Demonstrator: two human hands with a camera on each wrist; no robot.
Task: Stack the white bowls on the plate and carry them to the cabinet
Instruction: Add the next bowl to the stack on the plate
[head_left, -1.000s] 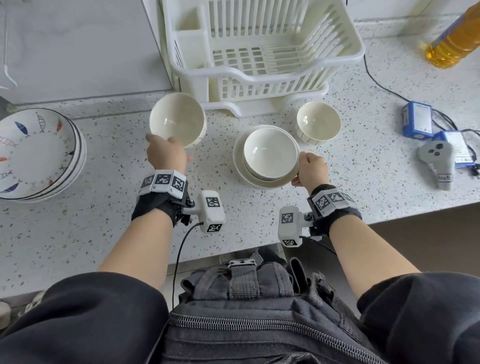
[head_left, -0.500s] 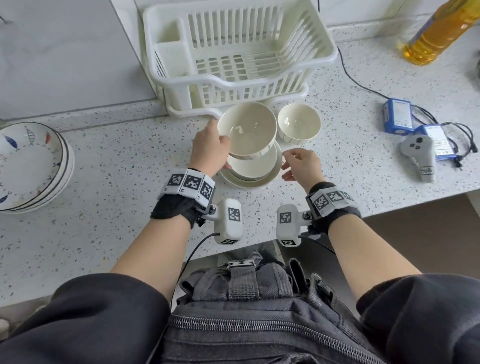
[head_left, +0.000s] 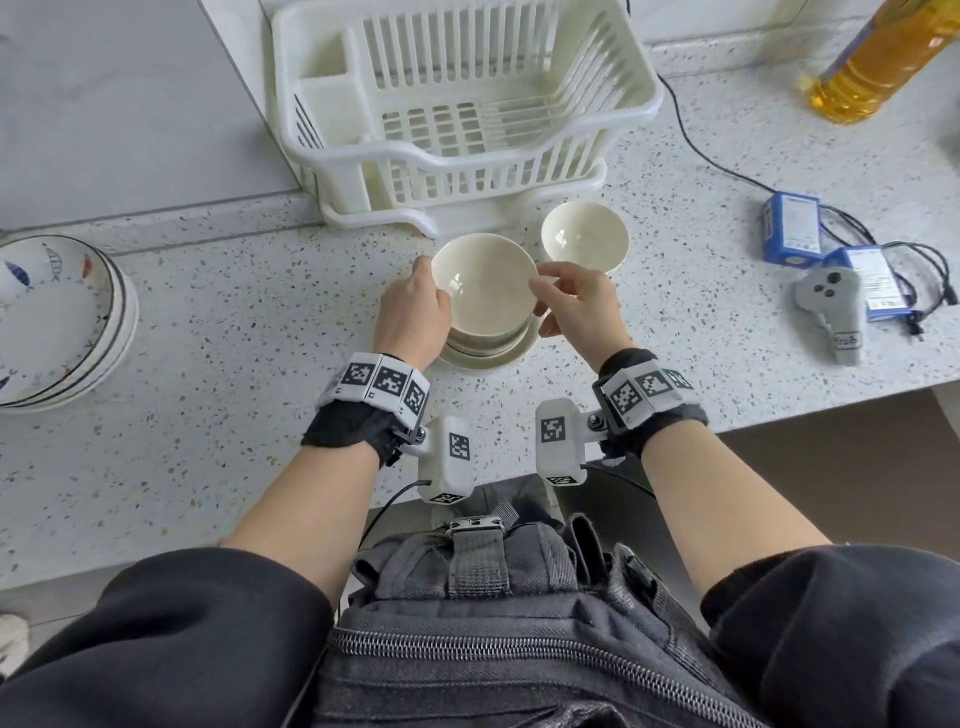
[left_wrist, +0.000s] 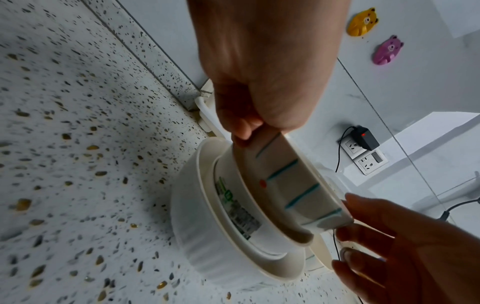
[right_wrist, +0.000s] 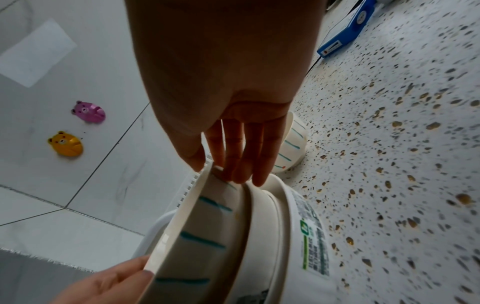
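A white bowl with blue stripes (head_left: 483, 283) sits tilted in a second white bowl (head_left: 485, 338), which rests on a cream plate (head_left: 501, 359). My left hand (head_left: 428, 280) pinches the top bowl's left rim; the left wrist view shows that hand (left_wrist: 255, 131) gripping the striped wall (left_wrist: 293, 185). My right hand (head_left: 543, 285) pinches the right rim. In the right wrist view that hand (right_wrist: 215, 167) has its thumb on the edge and its fingers on the outer wall (right_wrist: 197, 236). A third white bowl (head_left: 584, 241) stands alone on the counter, behind and to the right.
A white dish rack (head_left: 457, 114) stands just behind the bowls. Patterned plates (head_left: 57, 322) are stacked at the far left. At the right lie blue boxes (head_left: 792, 228) with cables, a grey controller (head_left: 831, 312) and an oil bottle (head_left: 872, 57). The counter's front edge runs under my wrists.
My left hand carried the bowl rightward from the counter's left and lowered it into the bowl on the plate. My right hand left the plate's edge and took the top bowl's rim.
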